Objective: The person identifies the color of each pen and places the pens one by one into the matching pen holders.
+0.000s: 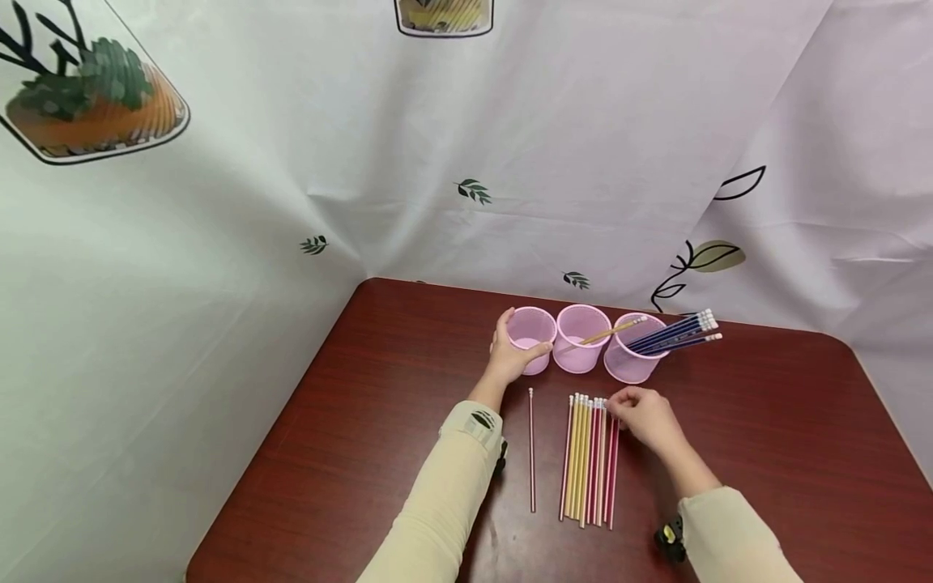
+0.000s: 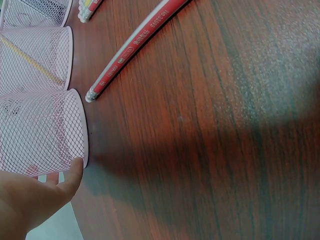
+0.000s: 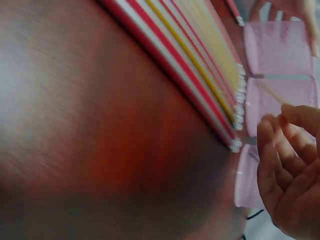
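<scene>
My left hand [image 1: 508, 354] holds the leftmost pink mesh pen cup [image 2: 40, 135], its thumb along the near side and its fingers round the left. Beside that cup stands the middle pen cup [image 1: 576, 356], with one yellow pencil [image 1: 615, 330] leaning in it. The right pen cup [image 1: 627, 366] carries several dark blue pencils [image 1: 674, 332], tilted to the right. My right hand [image 1: 649, 417] hovers at the top right end of a row of red, yellow and pinkish pencils [image 1: 589, 461]. In the right wrist view its fingers are loosely bent, with nothing showing between them.
A single red-and-silver pencil [image 2: 131, 50] lies apart, left of the row and below the left cup. Everything stands on a dark red wooden table [image 1: 350, 421]. Behind the cups hangs a pale printed cloth [image 1: 408, 194], close to the table's far edge.
</scene>
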`<state>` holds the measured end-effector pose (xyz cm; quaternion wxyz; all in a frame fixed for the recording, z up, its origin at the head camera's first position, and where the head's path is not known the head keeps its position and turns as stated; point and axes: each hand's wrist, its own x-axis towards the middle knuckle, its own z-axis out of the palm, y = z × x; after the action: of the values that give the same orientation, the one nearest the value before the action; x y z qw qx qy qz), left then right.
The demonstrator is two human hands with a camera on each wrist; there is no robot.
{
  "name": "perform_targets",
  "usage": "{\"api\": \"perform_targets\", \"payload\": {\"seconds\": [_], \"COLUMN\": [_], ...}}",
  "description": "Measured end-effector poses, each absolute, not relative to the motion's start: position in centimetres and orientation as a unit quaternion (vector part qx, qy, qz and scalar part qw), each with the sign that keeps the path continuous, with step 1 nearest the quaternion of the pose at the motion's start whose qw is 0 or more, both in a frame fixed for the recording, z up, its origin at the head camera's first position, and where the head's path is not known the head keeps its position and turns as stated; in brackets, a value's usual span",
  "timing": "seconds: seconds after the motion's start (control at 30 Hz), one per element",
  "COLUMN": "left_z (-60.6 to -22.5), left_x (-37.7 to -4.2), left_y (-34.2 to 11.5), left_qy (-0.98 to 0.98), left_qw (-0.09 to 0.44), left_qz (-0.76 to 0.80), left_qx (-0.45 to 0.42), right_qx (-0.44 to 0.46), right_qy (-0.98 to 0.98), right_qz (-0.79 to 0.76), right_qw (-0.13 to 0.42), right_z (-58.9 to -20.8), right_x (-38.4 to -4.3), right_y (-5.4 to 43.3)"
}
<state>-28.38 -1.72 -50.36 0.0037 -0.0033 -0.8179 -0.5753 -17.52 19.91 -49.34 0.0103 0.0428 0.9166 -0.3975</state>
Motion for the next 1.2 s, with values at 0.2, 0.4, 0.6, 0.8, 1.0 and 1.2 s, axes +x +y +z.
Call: {"api": "perform_targets", "payload": {"seconds": [0.2,0.4,0.6,0.8,1.0,1.2], "left_z": [-50.2,-50.2,-50.2,-50.2,-50.4,-50.4], "left_x": [-28.3,-28.2,-28.2,-28.2,-28.3,-28.3], "left_y": [-1.7,-1.7,-1.7,-1.8,-1.8,-1.7], "left_qy": [-0.816,-0.816,-0.815,-0.815,-0.815,-0.814], "left_qw": [0.001,-0.005,-0.003,-0.002,-0.004,-0.001], "left_qz": [-0.578,-0.578,-0.58,-0.579,-0.579,-0.581], "left_qx": [-0.003,0.0,-0.001,0.0,0.0,0.001], "right_qx": [0.068,0.082,0.082,0.081,0.087,0.086], "right_qy": [0.945,0.948,0.948,0.951,0.955,0.959], "right_qz": [-0.318,-0.308,-0.309,-0.297,-0.281,-0.271], "right_qw": [-0.014,0.001,0.002,0.021,0.021,0.012], "right_z": [-50.9,-51.8,-52.0,-52.0,-52.0,-52.2], "right_x": [-16.7,-16.5,-16.8,-17.3,-17.6,-17.8], "right_y": [19.3,18.9,18.8,18.5,17.8,17.3]}}
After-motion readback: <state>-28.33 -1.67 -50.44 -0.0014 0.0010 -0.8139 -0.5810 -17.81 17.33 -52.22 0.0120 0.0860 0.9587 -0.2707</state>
